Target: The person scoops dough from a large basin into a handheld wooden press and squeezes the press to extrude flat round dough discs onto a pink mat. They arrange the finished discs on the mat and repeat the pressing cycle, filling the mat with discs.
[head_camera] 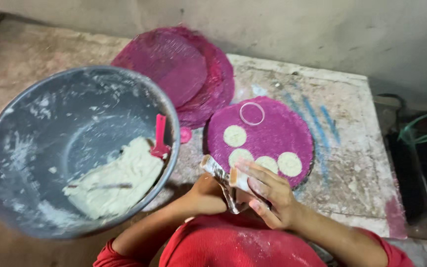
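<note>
While clamped together on one plastic piping bag [222, 180], both hands [243, 190] beside four dough discs [234, 135], one ring [251, 113].

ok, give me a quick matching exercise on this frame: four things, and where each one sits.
Things:
1. pink scraper
2. clear ring
3. dough bag
4. stack of pink mats

Places:
A. far side of the table, behind the bowl
B. in both hands
C. top of the near pink mat
D. in the metal bowl, against the dough

Pairs: 1-D, 2-C, 3-B, 4-A. The left hand and right hand both grip the bag, beside the bowl.
</note>
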Demonstrator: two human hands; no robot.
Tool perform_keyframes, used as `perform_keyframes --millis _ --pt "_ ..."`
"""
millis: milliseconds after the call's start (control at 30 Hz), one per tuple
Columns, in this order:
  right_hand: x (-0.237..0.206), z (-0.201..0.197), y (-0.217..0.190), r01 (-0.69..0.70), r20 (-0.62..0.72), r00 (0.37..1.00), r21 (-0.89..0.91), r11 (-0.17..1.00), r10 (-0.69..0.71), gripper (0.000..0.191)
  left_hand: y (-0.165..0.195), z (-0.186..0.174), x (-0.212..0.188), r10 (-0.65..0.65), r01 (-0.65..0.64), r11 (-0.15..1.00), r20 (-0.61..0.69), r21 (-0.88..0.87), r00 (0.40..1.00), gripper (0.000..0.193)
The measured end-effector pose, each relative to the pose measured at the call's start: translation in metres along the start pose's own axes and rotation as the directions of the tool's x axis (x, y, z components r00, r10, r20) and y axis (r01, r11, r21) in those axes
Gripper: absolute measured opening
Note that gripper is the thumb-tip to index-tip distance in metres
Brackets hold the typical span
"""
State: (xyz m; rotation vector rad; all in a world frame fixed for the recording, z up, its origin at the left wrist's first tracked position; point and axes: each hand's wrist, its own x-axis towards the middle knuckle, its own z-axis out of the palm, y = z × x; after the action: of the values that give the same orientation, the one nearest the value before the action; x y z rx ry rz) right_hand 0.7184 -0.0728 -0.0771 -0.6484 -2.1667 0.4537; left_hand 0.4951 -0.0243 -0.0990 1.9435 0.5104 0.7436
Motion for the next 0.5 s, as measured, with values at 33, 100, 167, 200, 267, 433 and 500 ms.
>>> perform_keyframes --millis 33,100,167,200,267,433,500 --pt "-0.006 -0.01 0.005 -0.074 -0.01 0.997 0.051 0.996 0.075 0.065 -0.002 -0.001 0.012 -0.028 0.029 0.998 0.024 -0.06 0.999 0.031" --pt "-0.031 -0.034 0.013 -0.244 -0.011 0.968 0.175 0.954 0.249 0.089 -0.003 0.003 0.032 -0.107 0.121 0.973 0.085 -0.194 0.991 0.033" --pt "-0.054 -0.063 0.04 -0.635 0.41 0.773 0.512 0.579 0.485 0.101 -0.013 0.0 0.06 -0.159 0.198 0.936 0.151 -0.292 0.976 0.035" --pt "-0.069 -0.071 0.051 -0.781 0.623 0.619 0.552 0.292 0.477 0.108 -0.021 0.001 0.076 -0.182 0.209 0.962 0.157 -0.175 0.971 0.038" --pt "-0.109 -0.057 0.053 -0.729 0.529 0.587 0.675 0.116 0.613 0.114 -0.046 0.007 0.104 -0.233 0.228 0.972 0.166 0.049 0.958 0.046" --pt "-0.188 -0.048 0.055 -0.622 0.129 0.529 0.731 0.28 0.839 0.114 -0.156 -0.046 0.19 -0.384 0.378 0.907 -0.006 0.185 0.923 0.051" --pt "-0.219 -0.053 0.051 -0.561 -0.045 0.511 0.739 0.373 0.858 0.106 -0.188 -0.056 0.201 -0.536 0.548 0.798 -0.119 0.251 0.836 0.046"
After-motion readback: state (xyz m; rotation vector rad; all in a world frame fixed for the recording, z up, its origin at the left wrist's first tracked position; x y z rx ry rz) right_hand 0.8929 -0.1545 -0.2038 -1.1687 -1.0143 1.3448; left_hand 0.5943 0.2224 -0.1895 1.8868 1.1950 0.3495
